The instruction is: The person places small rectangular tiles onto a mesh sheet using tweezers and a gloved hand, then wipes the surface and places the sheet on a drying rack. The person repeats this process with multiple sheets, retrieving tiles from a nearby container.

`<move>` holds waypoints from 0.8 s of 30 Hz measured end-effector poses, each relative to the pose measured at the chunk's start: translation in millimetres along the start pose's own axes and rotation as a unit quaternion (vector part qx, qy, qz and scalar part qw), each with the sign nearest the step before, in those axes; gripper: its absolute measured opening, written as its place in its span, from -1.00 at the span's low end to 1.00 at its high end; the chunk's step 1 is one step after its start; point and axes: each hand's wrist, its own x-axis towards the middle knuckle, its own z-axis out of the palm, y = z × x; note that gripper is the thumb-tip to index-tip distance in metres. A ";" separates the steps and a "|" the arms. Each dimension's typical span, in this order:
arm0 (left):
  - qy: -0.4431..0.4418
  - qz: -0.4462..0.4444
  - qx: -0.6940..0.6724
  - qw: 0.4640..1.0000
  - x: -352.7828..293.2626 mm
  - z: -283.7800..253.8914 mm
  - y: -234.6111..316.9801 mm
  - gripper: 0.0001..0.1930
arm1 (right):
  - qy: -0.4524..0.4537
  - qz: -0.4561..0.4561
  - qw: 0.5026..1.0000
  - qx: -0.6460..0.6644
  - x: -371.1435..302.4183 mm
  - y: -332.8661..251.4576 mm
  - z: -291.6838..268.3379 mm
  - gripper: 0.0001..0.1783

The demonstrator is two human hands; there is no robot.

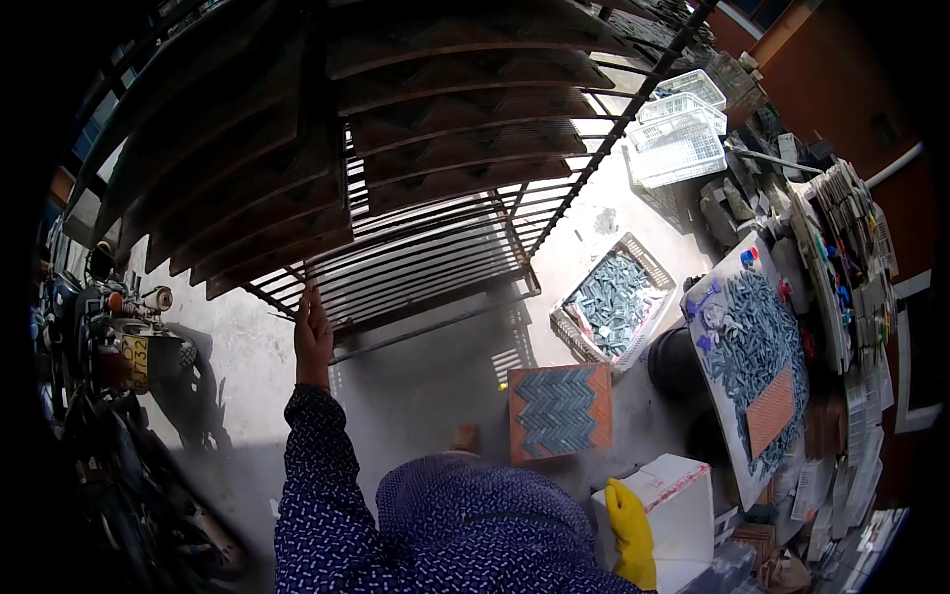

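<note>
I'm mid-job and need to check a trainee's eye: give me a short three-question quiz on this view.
1. Multiple choice: Which is closest to the person's left hand? A: white box; B: rack; C: basket.
2. True or false: The motorbike is on the person's right.
3. Fill in the blank: On the orange board, the blue-grey strips form a ____ pattern.

Key: 1. B. 2. False; it is on the left. 3. Zigzag.
</note>
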 end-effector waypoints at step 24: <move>0.079 -0.331 0.740 0.580 -172.9 -195.2 -71.1 -0.82 | -0.102 0.090 0.983 0.127 -72.2 149.6 165.6 -0.58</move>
